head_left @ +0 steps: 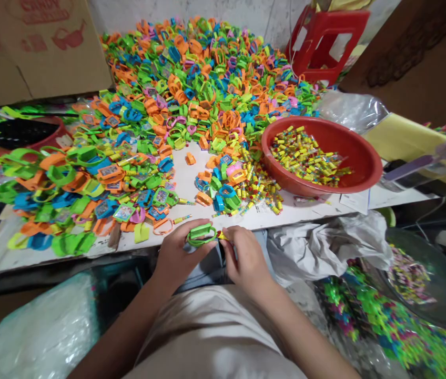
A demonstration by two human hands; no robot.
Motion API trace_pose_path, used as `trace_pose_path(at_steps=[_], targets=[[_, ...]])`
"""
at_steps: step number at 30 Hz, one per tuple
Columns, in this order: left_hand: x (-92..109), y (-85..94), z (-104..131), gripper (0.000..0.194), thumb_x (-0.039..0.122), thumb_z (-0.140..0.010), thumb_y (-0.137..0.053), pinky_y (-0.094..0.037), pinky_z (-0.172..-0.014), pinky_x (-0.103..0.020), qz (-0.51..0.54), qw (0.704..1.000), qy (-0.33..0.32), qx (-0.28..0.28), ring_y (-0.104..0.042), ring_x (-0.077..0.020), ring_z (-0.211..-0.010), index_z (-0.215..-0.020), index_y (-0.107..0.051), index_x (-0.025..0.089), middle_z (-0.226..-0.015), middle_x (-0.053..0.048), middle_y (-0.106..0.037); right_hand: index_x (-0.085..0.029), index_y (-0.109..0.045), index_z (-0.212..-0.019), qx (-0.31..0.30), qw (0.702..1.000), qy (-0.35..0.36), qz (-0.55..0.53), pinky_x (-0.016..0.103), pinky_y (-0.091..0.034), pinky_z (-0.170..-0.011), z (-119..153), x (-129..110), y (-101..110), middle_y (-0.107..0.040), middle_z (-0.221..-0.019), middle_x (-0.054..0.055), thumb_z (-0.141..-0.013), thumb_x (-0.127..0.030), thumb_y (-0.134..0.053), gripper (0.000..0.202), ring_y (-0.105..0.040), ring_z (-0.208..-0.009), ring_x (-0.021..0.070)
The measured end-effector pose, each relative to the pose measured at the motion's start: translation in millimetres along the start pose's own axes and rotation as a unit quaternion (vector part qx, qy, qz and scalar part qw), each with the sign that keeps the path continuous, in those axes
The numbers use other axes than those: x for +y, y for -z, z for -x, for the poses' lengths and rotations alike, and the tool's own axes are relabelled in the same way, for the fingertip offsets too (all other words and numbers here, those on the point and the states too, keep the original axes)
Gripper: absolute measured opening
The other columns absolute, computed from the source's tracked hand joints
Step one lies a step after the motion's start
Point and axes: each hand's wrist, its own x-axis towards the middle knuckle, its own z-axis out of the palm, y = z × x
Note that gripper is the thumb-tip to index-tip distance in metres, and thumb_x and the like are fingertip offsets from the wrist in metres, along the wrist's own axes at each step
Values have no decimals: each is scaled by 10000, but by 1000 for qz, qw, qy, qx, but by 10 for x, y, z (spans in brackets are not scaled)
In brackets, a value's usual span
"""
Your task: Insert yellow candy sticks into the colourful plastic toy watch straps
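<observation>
Between the thumb and fingers of my left hand (181,255) is a green toy watch (201,235), held just off the table's front edge. My right hand (246,258) pinches a small yellow wrapped candy (222,235) with a red end, close beside the watch's right side. Whether the two touch, I cannot tell. Just beyond my hands lies a small heap of toy watches (229,197) in blue, green and orange. Loose wrapped candies (262,189) are scattered to its right. A red basin (365,163) with many more of these candies stands at the right.
A large pile of coloured toy watches (207,79) covers the back of the white table (185,181). Another pile (100,195) lies at the left. A cardboard box (41,58) stands back left, a red stool (331,42) back right. Crumpled white plastic (325,247) hangs at the front right.
</observation>
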Motion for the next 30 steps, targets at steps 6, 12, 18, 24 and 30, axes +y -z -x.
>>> trace_pose_path(at_steps=[6, 12, 18, 24, 30], targets=[[-125, -52, -43, 539, 455, -759, -651, -551, -685, -315, 1, 992, 98, -77, -663, -180, -718, -1211, -564, 174, -903, -35, -709, -158, -544, -892, -133, 977, 6, 169, 325, -337, -610, -25, 28, -13, -616, -756, 104, -918, -273, -458, 146, -535, -662, 233], [-176, -53, -76, 331, 416, -837, -557, -508, -657, -275, -49, 985, 84, -143, -613, -153, -704, -1088, -564, 201, -795, 13, -636, -181, -557, -901, -177, 974, -36, 133, 299, -318, -580, -10, 132, -93, -636, -709, 66, -902, -276, -496, 113, -552, -620, 213], [-128, 325, -434, 265, 391, -816, -617, -430, -931, -364, -223, 971, -79, 37, -599, -248, -1038, -1011, -615, 212, -1086, -66, -661, -143, -464, -1245, -24, 994, -57, 88, 419, -412, -907, -62, 339, -62, -557, -1197, 171, -893, -413, -583, 460, -506, -1114, 305], [-159, 826, -830, 280, 341, -849, -569, -315, -986, -506, -480, 852, -68, 198, -547, -352, -1111, -1055, -630, 162, -1178, -147, -640, -182, -604, -1108, -33, 969, -123, 211, 371, -395, -807, -63, 752, 124, -574, -1066, 111, -911, -183, -484, 230, -525, -966, 267], [-170, 739, -820, 317, 365, -899, -467, -296, -953, -539, -552, 812, -61, 179, -498, -371, -1155, -1019, -689, 174, -1260, -144, -614, -255, -623, -1160, -112, 948, -139, 262, 334, -326, -764, -63, 884, 107, -584, -999, 77, -874, -78, -478, 366, -510, -945, 242]])
